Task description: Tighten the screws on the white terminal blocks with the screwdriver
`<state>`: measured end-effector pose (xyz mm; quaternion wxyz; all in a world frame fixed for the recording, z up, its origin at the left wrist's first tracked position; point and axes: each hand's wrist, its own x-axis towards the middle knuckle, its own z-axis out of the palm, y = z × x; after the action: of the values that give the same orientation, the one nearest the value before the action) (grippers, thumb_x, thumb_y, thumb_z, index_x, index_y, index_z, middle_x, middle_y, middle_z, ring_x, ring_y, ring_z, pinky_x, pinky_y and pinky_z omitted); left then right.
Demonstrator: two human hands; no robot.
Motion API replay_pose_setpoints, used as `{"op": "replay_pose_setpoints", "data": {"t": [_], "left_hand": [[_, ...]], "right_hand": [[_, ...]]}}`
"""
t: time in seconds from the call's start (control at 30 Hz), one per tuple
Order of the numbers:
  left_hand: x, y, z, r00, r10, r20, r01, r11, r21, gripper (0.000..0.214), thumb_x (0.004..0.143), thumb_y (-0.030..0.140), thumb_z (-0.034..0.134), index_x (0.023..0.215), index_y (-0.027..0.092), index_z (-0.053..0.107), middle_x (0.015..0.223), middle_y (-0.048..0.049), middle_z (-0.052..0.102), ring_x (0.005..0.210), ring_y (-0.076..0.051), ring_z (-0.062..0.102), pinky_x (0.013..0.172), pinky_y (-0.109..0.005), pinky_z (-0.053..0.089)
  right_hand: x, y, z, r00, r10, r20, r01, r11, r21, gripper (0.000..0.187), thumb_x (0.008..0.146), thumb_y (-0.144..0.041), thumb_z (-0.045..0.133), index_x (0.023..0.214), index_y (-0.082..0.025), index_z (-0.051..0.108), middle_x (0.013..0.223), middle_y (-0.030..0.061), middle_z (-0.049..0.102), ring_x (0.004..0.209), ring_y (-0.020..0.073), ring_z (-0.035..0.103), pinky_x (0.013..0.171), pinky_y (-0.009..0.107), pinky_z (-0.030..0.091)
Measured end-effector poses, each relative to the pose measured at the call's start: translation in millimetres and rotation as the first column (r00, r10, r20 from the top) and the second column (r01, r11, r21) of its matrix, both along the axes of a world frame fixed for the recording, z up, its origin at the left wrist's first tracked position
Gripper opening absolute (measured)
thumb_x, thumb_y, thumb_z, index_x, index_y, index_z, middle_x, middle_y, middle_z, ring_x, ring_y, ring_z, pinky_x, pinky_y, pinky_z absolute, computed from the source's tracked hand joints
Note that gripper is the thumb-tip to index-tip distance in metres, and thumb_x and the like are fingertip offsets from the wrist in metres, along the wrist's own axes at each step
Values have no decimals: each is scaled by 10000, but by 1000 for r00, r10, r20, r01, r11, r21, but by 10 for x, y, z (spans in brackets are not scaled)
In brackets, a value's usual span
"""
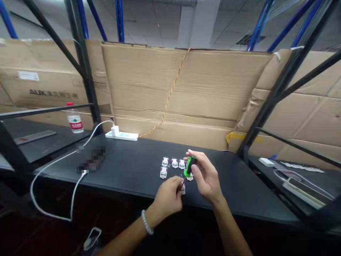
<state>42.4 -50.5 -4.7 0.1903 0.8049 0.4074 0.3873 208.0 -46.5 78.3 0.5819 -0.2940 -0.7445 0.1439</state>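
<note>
My right hand [206,176] is closed round a screwdriver [189,166] with a green and black handle, its tip pointing down toward my left hand. My left hand [167,198] pinches a small white and purple part [183,188] just above the black table [133,167]. Several more small white and purple parts [173,164] lie in a cluster on the table just beyond both hands.
A white power strip [122,135] with a plugged-in charger and white cable [53,167] lies at the back left. A plastic bottle [74,119] stands on the left table. Cardboard walls [191,92] and black frame posts [269,106] surround the bench. White devices [298,177] lie at right.
</note>
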Motion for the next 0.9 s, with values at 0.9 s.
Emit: {"op": "replay_pose_setpoints", "data": {"t": [0.9], "left_hand": [[-15,26,-33,998,-60,29,60,998,5,268,757,-41,540,819,217,500,915,-37,641,859,-217,615,782,-305,473]], "right_hand": [[-94,67,55,998,-61,32,59,997,57,410,1038,-294,629,1445,-336,655,1236,79,684,994,206,710,944,395,599]]}}
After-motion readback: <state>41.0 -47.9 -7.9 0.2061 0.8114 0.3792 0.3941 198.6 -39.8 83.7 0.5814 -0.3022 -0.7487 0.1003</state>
